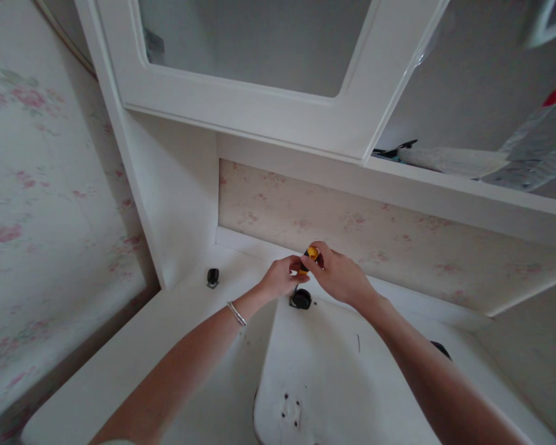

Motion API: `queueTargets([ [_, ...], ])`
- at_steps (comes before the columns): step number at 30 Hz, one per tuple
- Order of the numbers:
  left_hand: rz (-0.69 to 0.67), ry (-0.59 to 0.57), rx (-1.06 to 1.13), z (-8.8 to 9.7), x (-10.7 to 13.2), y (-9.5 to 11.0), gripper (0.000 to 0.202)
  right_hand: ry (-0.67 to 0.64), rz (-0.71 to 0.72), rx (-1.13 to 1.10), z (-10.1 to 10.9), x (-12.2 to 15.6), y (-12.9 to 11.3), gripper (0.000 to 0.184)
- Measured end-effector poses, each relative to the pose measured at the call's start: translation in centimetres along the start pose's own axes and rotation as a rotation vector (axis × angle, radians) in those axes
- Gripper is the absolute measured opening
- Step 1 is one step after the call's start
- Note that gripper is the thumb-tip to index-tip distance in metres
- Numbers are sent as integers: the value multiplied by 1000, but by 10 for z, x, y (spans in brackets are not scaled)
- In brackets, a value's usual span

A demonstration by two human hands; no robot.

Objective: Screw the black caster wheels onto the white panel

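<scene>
My right hand (340,275) grips the yellow and black handle of a screwdriver (309,256) held upright over a black caster wheel (301,299). The wheel is mounted at the far corner of a white panel (324,371) lying in front of me. My left hand (280,278), with a silver bracelet on the wrist, pinches the screwdriver's shaft just above the wheel. The tool's tip is hidden behind my fingers.
A second black caster (212,277) sits at the far left on the white surface (134,358). Another dark wheel (441,350) peeks out behind my right forearm. A white framed cabinet door (259,105) hangs overhead, a shelf with clutter (467,162) to its right, floral wallpaper (37,204) at left.
</scene>
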State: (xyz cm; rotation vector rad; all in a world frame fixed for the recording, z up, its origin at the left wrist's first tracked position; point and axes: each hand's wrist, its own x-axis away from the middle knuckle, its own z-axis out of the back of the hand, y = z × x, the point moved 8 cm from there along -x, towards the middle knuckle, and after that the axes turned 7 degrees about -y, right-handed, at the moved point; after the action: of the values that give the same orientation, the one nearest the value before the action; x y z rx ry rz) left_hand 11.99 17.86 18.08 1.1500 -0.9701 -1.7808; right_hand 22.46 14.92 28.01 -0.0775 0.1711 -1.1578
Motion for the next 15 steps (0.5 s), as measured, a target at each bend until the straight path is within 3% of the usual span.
queueTargets([
  [3, 7, 83, 15, 4, 3, 2, 33, 45, -27, -126, -3, 19, 11, 42],
  [6, -15, 84, 23, 3, 4, 7, 43, 58, -64, -420, -15, 47, 26, 41],
  [11, -79, -25, 115, 1, 0, 18, 54, -50, -190, -880, -65, 110, 53, 42],
  [15, -96, -119, 168, 4, -4, 28, 75, 49, -326, -1099, -99, 165, 82, 45],
])
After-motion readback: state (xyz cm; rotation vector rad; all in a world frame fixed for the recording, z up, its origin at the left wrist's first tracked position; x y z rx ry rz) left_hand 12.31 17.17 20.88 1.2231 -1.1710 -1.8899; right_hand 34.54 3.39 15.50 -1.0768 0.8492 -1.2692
